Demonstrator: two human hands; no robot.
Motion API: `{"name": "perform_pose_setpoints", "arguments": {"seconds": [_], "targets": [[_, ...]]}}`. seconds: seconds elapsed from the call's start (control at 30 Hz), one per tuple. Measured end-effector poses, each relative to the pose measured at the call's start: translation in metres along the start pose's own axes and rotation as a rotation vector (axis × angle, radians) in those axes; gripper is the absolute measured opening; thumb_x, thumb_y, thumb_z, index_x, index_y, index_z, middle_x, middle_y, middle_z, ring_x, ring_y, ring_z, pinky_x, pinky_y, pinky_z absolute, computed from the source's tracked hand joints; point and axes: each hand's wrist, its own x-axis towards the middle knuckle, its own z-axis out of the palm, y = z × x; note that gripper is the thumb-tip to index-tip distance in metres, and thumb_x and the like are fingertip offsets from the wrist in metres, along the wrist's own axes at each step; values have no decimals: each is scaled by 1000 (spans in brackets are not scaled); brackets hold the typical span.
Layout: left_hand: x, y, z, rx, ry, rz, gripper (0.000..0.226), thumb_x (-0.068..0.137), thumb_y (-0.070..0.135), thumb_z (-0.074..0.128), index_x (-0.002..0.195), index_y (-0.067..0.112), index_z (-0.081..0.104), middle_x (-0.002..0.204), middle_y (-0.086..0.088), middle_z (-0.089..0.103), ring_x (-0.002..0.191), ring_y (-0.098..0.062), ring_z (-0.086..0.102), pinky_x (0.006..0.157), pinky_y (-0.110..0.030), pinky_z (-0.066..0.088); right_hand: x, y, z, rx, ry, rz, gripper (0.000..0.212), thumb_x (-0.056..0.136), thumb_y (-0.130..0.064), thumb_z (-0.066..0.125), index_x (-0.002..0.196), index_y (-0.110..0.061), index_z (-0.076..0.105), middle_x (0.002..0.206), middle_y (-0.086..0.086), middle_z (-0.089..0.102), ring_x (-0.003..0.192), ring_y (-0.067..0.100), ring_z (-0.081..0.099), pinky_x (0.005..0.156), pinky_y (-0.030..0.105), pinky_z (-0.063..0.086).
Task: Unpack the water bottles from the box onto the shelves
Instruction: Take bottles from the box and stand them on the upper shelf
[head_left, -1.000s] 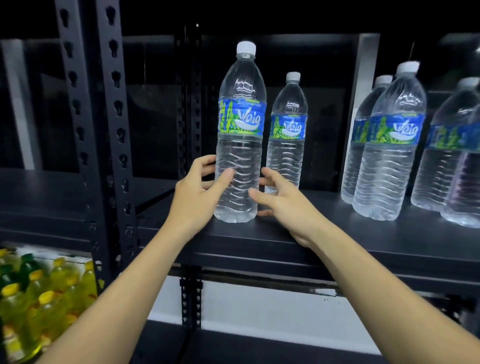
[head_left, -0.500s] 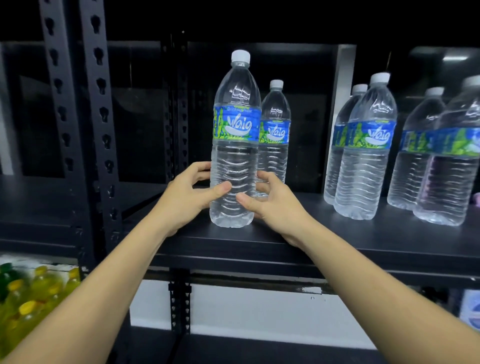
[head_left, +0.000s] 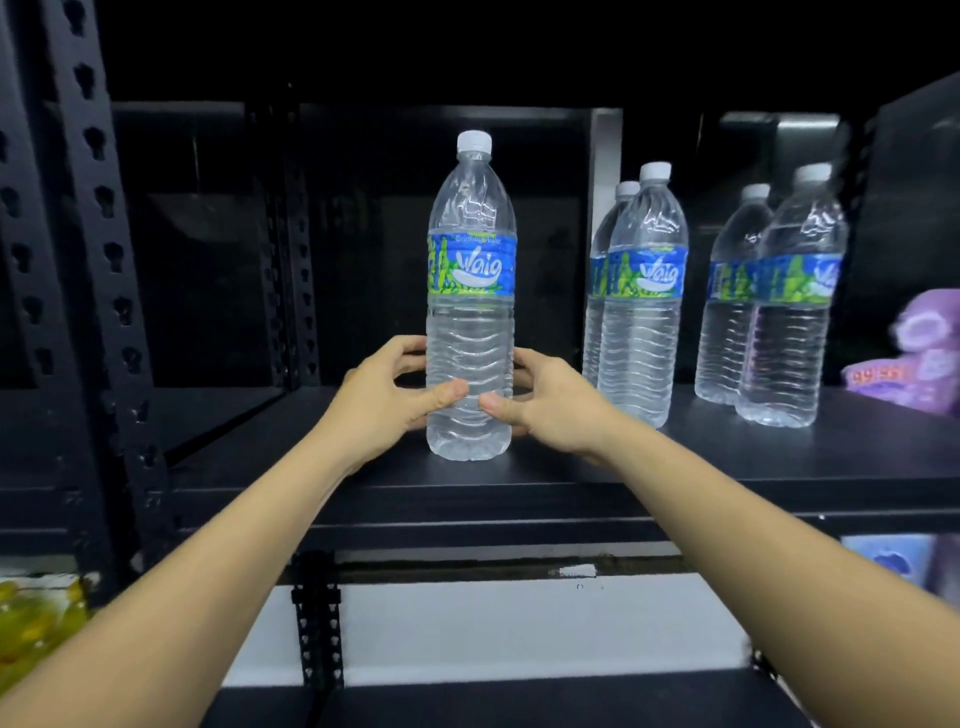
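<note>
A clear water bottle (head_left: 470, 322) with a white cap and a blue-green label stands upright on the black shelf (head_left: 519, 501), near its front edge. My left hand (head_left: 382, 397) and my right hand (head_left: 553, 408) hold its lower part from either side. Their fingers curl round it and both thumbs press on the front. To the right stand two pairs of the same bottles (head_left: 644, 332) (head_left: 789, 338), one bottle behind the other. No box is in view.
A black perforated shelf upright (head_left: 78, 260) rises at the left. A purple plush toy (head_left: 922, 353) sits at the shelf's right end. Yellow bottles (head_left: 36, 618) show on a lower level at the bottom left.
Both hands have closed in from loosely touching the bottle to holding it. The bottle that stood behind it is now hidden by it. The view has swung so the other bottles sit closer in.
</note>
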Motion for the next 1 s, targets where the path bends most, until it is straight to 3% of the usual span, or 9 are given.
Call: {"name": "perform_pose_setpoints", "arguments": {"seconds": [0.17, 0.27, 0.37, 0.57, 0.77, 0.87, 1.0], "targets": [[11, -2, 12, 2, 12, -16, 61, 78, 32, 86, 131, 27, 58, 127, 9, 67, 111, -14, 71, 84, -36, 63, 9, 11, -7, 16, -17, 21, 43, 89, -20, 75, 122, -44, 61, 125, -8, 74, 116, 17, 70, 104, 51, 54], [18, -5, 14, 20, 0, -25, 56, 80, 30, 85, 130, 30, 58, 127, 10, 67, 112, -11, 70, 85, -35, 63, 16, 16, -12, 3, -20, 50, 46, 91, -19, 76, 132, -32, 60, 125, -6, 74, 117, 16, 70, 105, 50, 54], [25, -7, 15, 10, -20, -38, 51, 83, 27, 83, 127, 32, 57, 127, 10, 68, 108, -8, 72, 81, -32, 63, 24, 19, -14, -28, -17, 73, 46, 88, -22, 77, 130, -30, 61, 122, -7, 75, 114, 16, 71, 104, 49, 55], [33, -10, 20, -10, -21, -53, 57, 86, 22, 81, 136, 25, 54, 128, 10, 67, 107, -8, 71, 72, -23, 61, 35, 23, -14, -59, 7, 93, 47, 92, -19, 75, 136, -23, 60, 123, -5, 74, 113, 18, 70, 104, 48, 55], [40, -15, 24, -6, -2, -52, 60, 88, 19, 79, 141, 22, 52, 128, 10, 67, 103, -3, 70, 70, -20, 60, 38, 27, -12, -70, 11, 107, 45, 90, -26, 74, 134, -33, 61, 125, -10, 73, 117, 19, 68, 104, 50, 54], [41, -23, 25, 18, 23, -31, 62, 87, 26, 81, 142, 28, 53, 133, 9, 67, 108, -4, 70, 83, -31, 63, 40, 27, -11, -86, 5, 99, 47, 93, -25, 73, 138, -29, 59, 128, -8, 72, 118, 19, 68, 105, 50, 53], [42, -34, 25, 42, 66, -3, 54, 84, 36, 82, 129, 49, 58, 128, 16, 70, 112, -4, 70, 102, -45, 55, 41, 28, -12, -80, -8, 94, 50, 97, -18, 69, 144, -24, 54, 134, -4, 68, 123, 19, 65, 108, 50, 51]]}}
